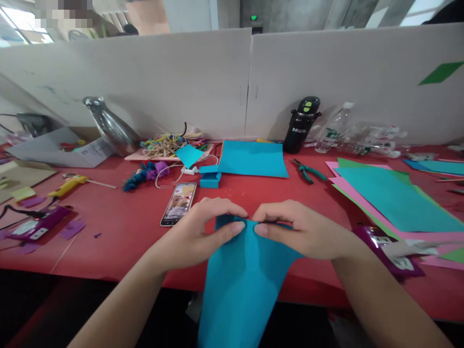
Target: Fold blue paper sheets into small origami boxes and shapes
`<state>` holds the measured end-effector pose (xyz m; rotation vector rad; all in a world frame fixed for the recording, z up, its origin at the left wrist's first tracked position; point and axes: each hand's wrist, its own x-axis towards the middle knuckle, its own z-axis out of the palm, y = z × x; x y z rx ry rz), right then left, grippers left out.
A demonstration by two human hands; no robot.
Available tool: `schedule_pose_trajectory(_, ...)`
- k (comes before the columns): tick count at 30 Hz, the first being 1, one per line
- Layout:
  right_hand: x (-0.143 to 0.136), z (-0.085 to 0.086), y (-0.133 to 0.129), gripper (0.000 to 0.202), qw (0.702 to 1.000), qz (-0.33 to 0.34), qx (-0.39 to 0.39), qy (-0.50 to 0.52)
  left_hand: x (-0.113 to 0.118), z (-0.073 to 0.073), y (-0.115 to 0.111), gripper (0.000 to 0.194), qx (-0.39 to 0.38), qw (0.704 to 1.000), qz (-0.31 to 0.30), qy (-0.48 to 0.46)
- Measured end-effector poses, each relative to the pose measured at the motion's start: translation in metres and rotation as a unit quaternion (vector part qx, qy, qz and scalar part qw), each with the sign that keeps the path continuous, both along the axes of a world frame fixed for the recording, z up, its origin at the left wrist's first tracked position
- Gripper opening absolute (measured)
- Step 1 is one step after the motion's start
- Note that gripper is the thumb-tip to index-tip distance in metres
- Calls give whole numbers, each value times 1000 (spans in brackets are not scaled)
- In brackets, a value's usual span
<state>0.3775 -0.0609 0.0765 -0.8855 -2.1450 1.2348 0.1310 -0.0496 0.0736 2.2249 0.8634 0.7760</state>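
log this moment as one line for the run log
left hand: pinching blue sheet at far edge | right hand: pinching same edge | phone: screen lit, on red table

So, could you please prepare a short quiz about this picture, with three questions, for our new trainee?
1. What do the left hand and the right hand hold between thumbs and fingers?
2. True or false: in the picture, the phone lies to the left of the pliers.
3. Which stands right beside the black flask?
a) the upright bottle
b) the steel jug
c) the cardboard box

Key:
1. Blue paper
2. True
3. a
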Motion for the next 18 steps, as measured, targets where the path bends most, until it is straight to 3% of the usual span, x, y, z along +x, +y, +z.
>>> schedule_pose_trajectory(6, 0, -17, 5, 22, 999, 2, -27, -43, 7, -13, 10, 17, -96, 992, -70, 35)
schedule_pose_trajectory(13, 1, -30, 13, 25, 997, 17, -25, -76, 14, -33, 20, 23, -230, 966, -121, -10)
schedule_pose_trajectory(18, -1, -43, 19, 24, 997, 21, -42, -57, 14, -48, 30, 25, -269, 954, -129, -36)
